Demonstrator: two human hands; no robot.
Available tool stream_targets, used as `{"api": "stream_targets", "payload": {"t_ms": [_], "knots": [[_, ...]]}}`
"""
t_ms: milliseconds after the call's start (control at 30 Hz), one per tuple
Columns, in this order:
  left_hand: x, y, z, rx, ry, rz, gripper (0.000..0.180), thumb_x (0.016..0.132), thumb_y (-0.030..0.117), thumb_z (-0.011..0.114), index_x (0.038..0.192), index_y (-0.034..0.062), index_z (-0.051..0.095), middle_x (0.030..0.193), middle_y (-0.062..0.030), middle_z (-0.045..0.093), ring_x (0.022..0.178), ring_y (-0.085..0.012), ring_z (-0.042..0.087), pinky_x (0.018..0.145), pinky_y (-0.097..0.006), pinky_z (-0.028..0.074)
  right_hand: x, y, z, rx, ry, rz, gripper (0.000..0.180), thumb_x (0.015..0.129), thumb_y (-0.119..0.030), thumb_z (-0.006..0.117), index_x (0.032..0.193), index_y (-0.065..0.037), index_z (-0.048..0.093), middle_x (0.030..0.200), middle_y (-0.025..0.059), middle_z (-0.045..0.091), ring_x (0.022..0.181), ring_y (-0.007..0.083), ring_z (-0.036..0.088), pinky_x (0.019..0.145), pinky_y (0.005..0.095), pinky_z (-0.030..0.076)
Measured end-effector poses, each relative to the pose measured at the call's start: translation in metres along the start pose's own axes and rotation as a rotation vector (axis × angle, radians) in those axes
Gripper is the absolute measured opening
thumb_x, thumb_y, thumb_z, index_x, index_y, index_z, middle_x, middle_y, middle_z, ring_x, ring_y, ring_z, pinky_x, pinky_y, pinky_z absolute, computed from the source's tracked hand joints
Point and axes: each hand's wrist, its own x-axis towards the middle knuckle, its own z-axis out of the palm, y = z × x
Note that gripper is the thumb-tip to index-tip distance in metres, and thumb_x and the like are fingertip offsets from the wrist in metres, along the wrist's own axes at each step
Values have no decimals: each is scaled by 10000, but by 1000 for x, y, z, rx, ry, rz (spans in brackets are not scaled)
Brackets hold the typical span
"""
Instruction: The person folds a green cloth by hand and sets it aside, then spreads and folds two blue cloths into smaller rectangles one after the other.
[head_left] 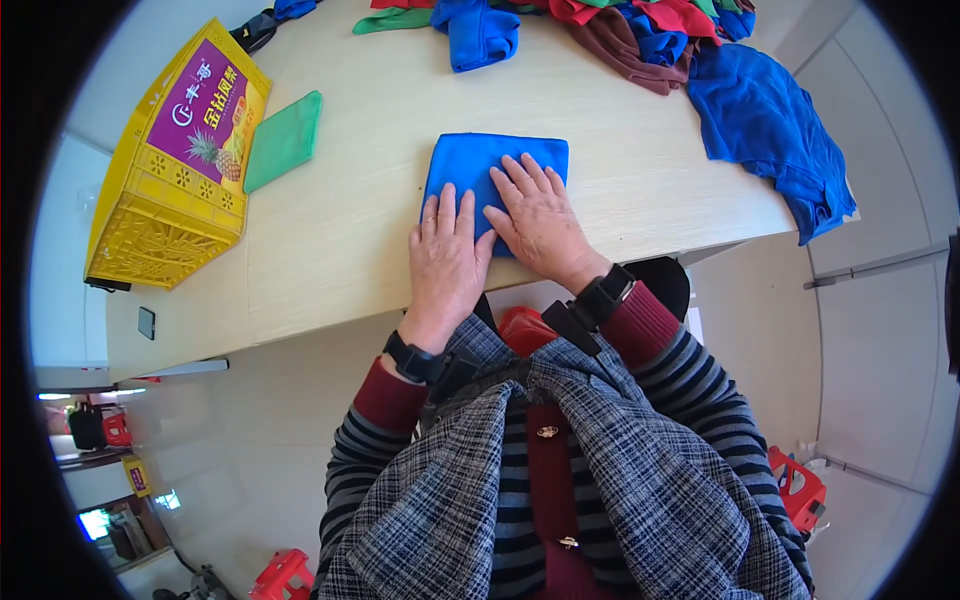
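Note:
A blue cloth [470, 152], folded into a neat square, lies flat near the front edge of the table. My left hand [440, 250] rests on its lower left part, fingers stretched out and pointing away from me. Across its right half lies my right hand [541, 221], also flat with the fingers spread. Both palms press on the cloth and neither grips it. The two thumbs come close together over its lower middle. Part of the cloth is hidden beneath my hands.
A yellow plastic crate [165, 225] stands at the left, with a folded green cloth [284, 142] beside it. Crumpled blue, red, green and brown cloths [640, 40] heap at the back. One blue cloth [765, 125] hangs over the right edge. A small dark object [147, 322] lies front left.

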Motion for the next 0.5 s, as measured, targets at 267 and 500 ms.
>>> {"api": "stream_targets", "payload": {"t_ms": [267,500], "knots": [[10,11,-50,-100,-316,-217,467,1019,293,550,1398,22,549,1455,-191,520,1335,-376,477,1069,-482,374,16,16,-35,178,-170,-75,554,1011,-340,534,1474,-40,477,1569,208,401,1488,401,303,1219,533,223],[55,-3,26,-77,-35,72,637,1047,467,451,1485,5,454,1558,-207,413,1466,-363,339,1193,-489,242,15,11,10,-47,-6,-7,560,1000,-309,463,1483,-25,463,1572,217,396,1489,415,303,1223,552,206]]}}
